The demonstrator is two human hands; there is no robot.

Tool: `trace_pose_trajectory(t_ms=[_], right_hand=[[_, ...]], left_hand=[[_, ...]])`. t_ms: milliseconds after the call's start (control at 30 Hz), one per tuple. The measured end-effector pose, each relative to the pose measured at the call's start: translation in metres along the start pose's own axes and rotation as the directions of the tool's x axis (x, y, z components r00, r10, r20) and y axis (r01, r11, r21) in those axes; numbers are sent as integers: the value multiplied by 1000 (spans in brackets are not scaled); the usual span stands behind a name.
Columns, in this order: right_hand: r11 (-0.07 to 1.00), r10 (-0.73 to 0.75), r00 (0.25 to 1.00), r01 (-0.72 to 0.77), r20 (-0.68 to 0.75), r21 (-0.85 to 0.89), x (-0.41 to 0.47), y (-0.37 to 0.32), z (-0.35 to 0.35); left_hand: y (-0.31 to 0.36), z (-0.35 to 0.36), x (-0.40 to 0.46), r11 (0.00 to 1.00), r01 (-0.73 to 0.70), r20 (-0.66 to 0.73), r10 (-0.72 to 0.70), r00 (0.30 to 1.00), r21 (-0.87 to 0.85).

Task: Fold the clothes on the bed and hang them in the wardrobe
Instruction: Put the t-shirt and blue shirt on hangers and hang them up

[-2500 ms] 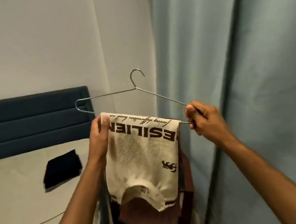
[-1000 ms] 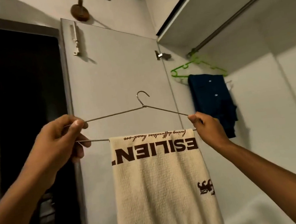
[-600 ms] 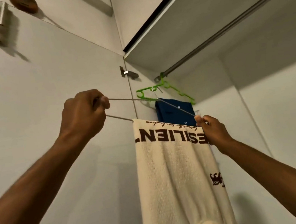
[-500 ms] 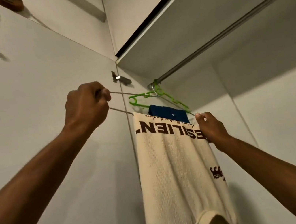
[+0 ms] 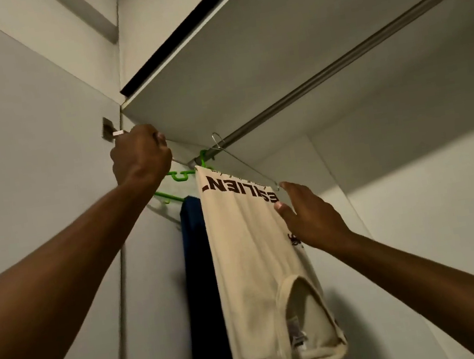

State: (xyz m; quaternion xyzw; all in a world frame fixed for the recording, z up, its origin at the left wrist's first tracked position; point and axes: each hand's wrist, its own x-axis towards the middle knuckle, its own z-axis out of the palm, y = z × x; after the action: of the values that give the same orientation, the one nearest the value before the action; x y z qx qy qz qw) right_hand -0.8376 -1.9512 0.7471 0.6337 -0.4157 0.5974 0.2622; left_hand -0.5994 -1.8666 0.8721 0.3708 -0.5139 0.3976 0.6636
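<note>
Our cream shirt (image 5: 247, 239), soft and light, drapes over the wire hanger (image 5: 246, 165) between our hands. Left hand (image 5: 140, 157) grips its far end; right hand (image 5: 308, 214), fingers loose, steadies its near corner below the rail (image 5: 335, 66).

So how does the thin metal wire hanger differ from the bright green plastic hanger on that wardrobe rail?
The thin metal wire hanger is silver and slender; the bright green plastic hanger is thicker and vivid. The wire one carries the cream printed shirt; below the green one hangs a dark blue garment. The left hand grips the wire hanger's end and the right hand is at its other end, while no hand holds the green one. Both hooks sit at the wardrobe rail.
</note>
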Motion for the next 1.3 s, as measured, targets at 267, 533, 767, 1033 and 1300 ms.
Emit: trace_pose_trajectory(t_ms=[267, 533, 767, 1033, 1300], right_hand=[[989, -131, 989, 135, 71, -53, 57, 32, 24], [985, -171, 982, 173, 75, -21, 84, 57, 37], [987, -154, 985, 149, 73, 63, 76, 55, 56], [973, -204, 979, 202, 8, 109, 54, 20, 72], [949, -278, 960, 281, -44, 141, 8, -20, 81]], left_hand=[[13, 79, 33, 986, 158, -35, -156, 987, 46], [17, 105, 70, 987, 53, 34, -58, 998, 149], [2, 98, 64, 994, -42, 117, 30, 993, 101], [-18, 81, 34, 998, -70, 99, 69, 993, 8], [-38, 31, -65, 944, -283, 134, 262, 956, 170]])
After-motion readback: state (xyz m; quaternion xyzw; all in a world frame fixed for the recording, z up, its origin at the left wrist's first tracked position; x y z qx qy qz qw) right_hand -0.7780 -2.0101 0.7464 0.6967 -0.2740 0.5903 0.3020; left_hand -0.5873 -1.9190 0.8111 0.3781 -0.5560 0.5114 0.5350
